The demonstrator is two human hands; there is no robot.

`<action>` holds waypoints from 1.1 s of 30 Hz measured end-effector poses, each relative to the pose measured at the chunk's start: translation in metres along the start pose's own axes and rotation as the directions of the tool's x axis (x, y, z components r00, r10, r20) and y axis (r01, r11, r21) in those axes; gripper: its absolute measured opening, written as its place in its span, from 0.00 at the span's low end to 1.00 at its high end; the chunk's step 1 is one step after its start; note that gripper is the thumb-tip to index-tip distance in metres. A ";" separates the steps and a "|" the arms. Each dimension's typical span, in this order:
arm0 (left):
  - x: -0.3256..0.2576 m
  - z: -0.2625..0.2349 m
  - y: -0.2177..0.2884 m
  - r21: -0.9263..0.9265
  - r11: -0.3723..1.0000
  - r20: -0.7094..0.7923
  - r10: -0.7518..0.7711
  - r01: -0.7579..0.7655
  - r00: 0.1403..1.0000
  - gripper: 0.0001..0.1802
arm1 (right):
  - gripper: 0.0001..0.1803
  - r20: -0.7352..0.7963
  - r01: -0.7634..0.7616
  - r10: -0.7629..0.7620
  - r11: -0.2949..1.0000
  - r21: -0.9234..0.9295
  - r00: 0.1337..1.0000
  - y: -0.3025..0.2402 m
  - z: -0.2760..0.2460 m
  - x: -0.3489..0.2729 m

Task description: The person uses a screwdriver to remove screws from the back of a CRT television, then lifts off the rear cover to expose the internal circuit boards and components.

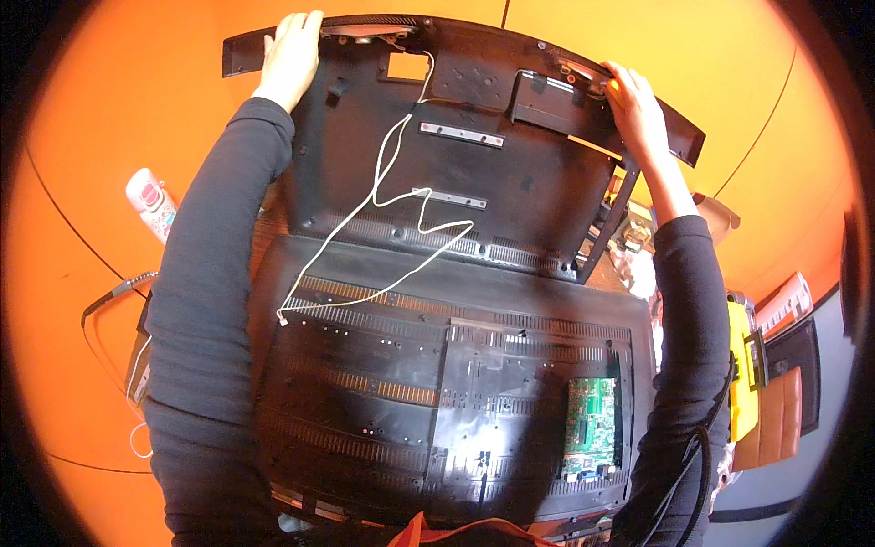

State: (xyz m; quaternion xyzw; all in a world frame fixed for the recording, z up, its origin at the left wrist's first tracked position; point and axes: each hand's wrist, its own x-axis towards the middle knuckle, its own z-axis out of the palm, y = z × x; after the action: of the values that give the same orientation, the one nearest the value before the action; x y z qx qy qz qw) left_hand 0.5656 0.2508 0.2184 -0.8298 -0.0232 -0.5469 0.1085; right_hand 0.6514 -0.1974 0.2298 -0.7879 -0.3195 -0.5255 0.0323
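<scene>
A black plastic TV back cover stands raised at the far side, its inner face toward me. My left hand grips its upper edge near the left end, fingers over the rim. At the upper right my right hand is closed on the same edge. From the cover's top hangs a thin white cable, looping down to a small connector at the lower left. Below lies the black TV body, flat, with slotted vent rows. A green circuit board shows at its right side.
Left of my arm are a pink-capped bottle and a corded dark handle. On the right stand a yellow case and a brown box. Small parts are cluttered behind my right forearm. Orange surfaces surround everything.
</scene>
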 end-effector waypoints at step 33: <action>-0.187 -0.362 0.089 -0.450 0.857 0.306 0.410 -0.249 0.859 0.17 | 0.09 -0.322 0.177 0.254 0.466 0.867 0.912 -0.195 -0.291 -0.093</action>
State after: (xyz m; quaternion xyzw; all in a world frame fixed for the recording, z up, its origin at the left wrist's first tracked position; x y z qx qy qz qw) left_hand 0.1782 0.1042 0.1713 -0.9176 0.2118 -0.3355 0.0257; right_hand 0.2890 -0.1993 0.2248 -0.5354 -0.5116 -0.4348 0.5125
